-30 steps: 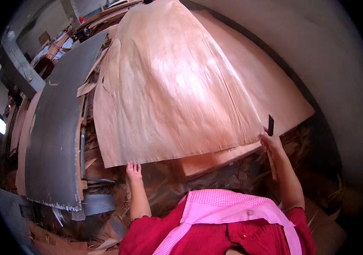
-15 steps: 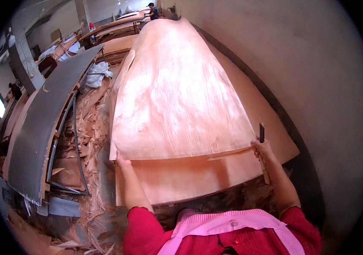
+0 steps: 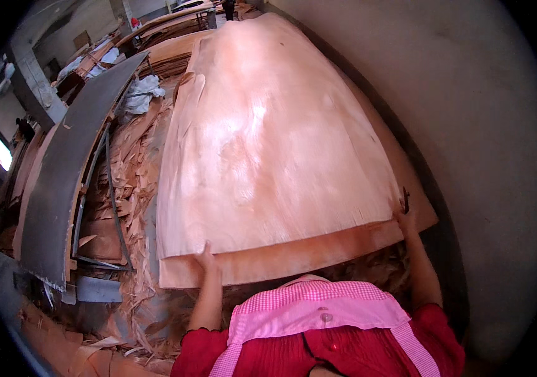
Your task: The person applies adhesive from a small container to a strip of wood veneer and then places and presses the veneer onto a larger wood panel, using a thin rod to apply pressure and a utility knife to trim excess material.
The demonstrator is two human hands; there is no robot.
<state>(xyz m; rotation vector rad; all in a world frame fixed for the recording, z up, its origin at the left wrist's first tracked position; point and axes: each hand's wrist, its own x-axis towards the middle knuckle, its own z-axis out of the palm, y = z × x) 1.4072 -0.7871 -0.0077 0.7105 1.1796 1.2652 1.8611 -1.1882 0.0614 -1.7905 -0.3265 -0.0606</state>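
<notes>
A large, thin, pinkish-tan wood veneer sheet [image 3: 268,151] stretches away from me, its surface gently rippled and shiny. Fingers of my left hand [image 3: 206,257] are closed on its near edge, toward the left corner. At the near right corner, my right hand [image 3: 406,221] grips the same sheet. A narrow dark tool [image 3: 405,200] sticks up from that hand; its kind cannot be made out. Below the raised near edge lies another veneer layer [image 3: 262,267], which juts out toward me. On the left side the top sheet has a split, folded flap [image 3: 188,100].
To the left stands a long dark-topped table [image 3: 77,182] on a metal frame. Torn veneer scraps [image 3: 133,169] cover the floor between, with a white plastic bag [image 3: 143,94] above them. A bare wall [image 3: 470,125] runs along the right. A person [image 3: 229,9] stands far back.
The veneer's near edge has come lower and nearer to me, covering more of the layer below. My left hand has shifted right along the edge; my right hand has moved slightly right.
</notes>
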